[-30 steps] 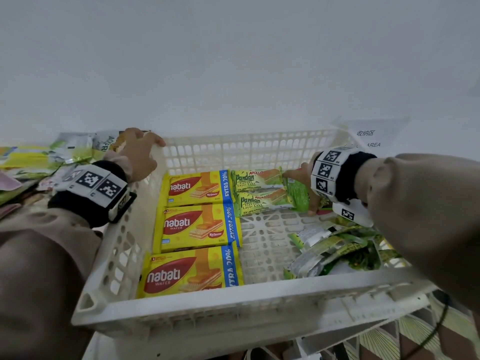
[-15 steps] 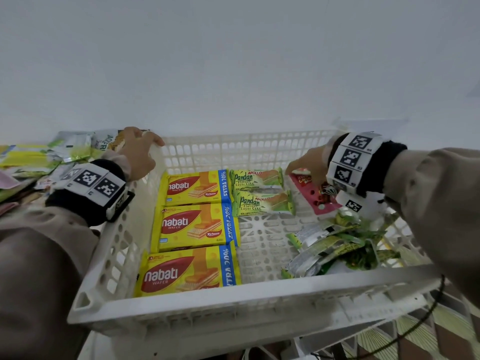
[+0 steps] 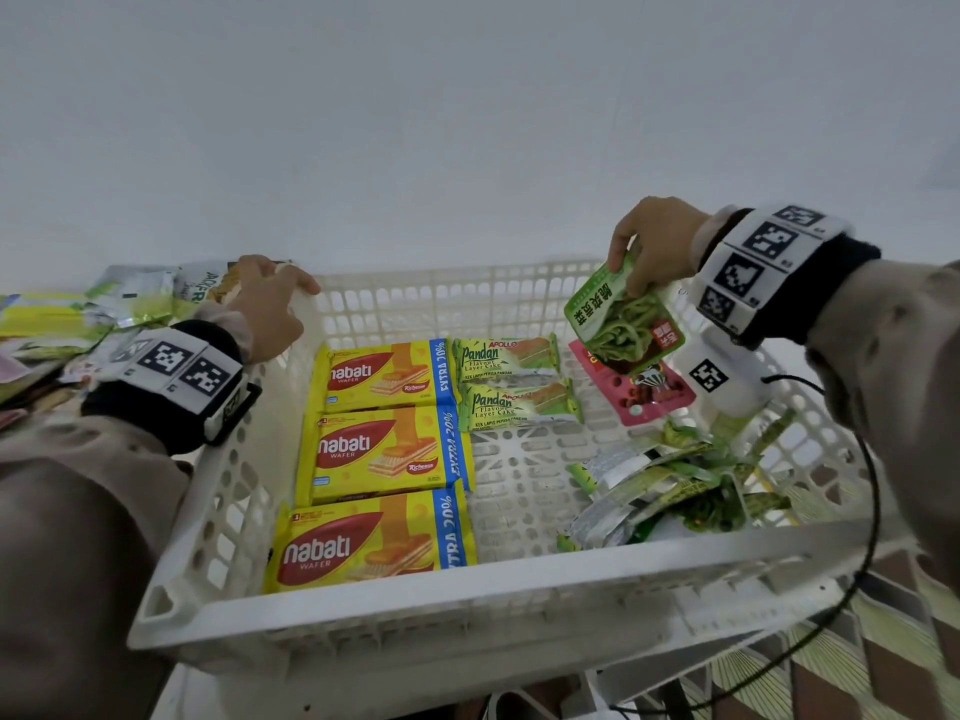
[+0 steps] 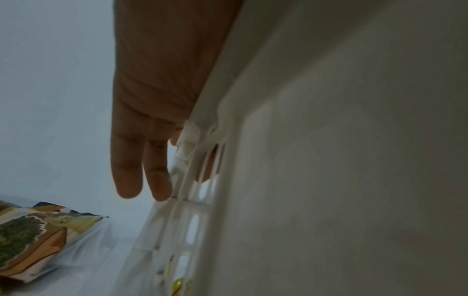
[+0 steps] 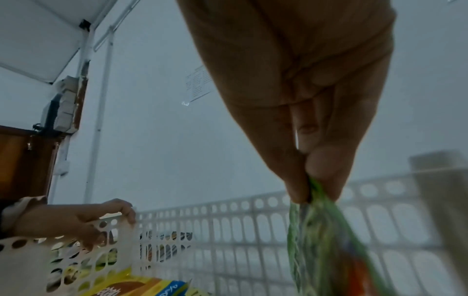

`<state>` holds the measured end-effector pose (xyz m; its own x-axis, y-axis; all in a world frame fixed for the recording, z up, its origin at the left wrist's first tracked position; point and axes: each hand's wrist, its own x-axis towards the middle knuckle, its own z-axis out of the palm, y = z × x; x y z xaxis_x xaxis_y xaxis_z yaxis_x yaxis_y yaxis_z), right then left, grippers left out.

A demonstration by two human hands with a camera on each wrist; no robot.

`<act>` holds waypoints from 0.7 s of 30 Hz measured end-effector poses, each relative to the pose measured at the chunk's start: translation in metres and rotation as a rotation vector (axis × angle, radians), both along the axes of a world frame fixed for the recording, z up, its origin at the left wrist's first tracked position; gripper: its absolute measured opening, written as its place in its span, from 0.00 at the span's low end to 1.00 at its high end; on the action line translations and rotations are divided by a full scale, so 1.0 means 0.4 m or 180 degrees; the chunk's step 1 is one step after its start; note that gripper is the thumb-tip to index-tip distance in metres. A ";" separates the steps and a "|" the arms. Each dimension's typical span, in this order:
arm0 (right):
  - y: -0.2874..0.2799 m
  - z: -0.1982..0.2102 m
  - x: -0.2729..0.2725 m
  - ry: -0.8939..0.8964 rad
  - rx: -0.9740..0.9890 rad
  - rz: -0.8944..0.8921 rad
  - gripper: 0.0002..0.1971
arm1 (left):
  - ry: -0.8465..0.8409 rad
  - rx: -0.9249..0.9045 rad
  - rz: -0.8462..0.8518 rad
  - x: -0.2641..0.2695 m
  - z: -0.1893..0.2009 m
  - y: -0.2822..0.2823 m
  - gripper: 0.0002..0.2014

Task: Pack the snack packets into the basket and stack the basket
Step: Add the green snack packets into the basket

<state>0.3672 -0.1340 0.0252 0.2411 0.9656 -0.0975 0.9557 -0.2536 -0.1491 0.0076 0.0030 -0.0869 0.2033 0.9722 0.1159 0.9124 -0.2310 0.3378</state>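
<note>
Head view: your right hand (image 3: 655, 241) holds a green snack packet (image 3: 621, 317) above the far right corner of the white basket (image 3: 467, 610).

Your right grip is clamped on the packet's top edge, thumb and fingertips (image 5: 320, 166) pinching it so it hangs down tilted over a pink packet (image 3: 636, 394) lying on the basket floor. Your left hand (image 3: 270, 309) rests on the far left corner of the basket rim, its grip curled over the edge, with two fingers (image 4: 142, 160) hanging straight outside the wall in the left wrist view. Inside, three yellow wafer packs (image 3: 384, 459) lie in a column along the left side, two green cake bars (image 3: 511, 381) sit just beside them at the back, and a loose heap of green and silver packets (image 3: 670, 491) fills the near right. More packets (image 3: 78, 317) lie on the counter left of the basket.
</note>
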 end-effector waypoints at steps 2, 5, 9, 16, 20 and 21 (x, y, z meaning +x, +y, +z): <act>-0.003 -0.003 0.011 0.0383 0.0060 -0.0200 0.11 | -0.0009 -0.0011 0.0016 0.000 0.000 -0.002 0.25; -0.008 -0.006 0.027 0.0591 -0.0056 -0.0350 0.16 | -0.0011 0.0003 0.0037 0.004 0.000 -0.005 0.25; -0.016 -0.005 0.026 0.0586 -0.0458 -0.0455 0.25 | -0.0011 -0.0015 0.0056 0.004 0.002 -0.002 0.25; -0.024 -0.069 0.032 -0.0717 -0.0843 -0.0217 0.04 | -0.0001 -0.0028 0.0064 0.004 0.002 -0.003 0.24; -0.024 -0.090 -0.003 -0.1132 -0.0954 -0.0019 0.09 | -0.0035 -0.0042 0.0069 0.005 0.006 -0.007 0.24; -0.022 -0.087 -0.009 -0.1209 -0.0957 -0.0052 0.09 | -0.0035 -0.0048 0.0073 0.006 0.007 -0.009 0.23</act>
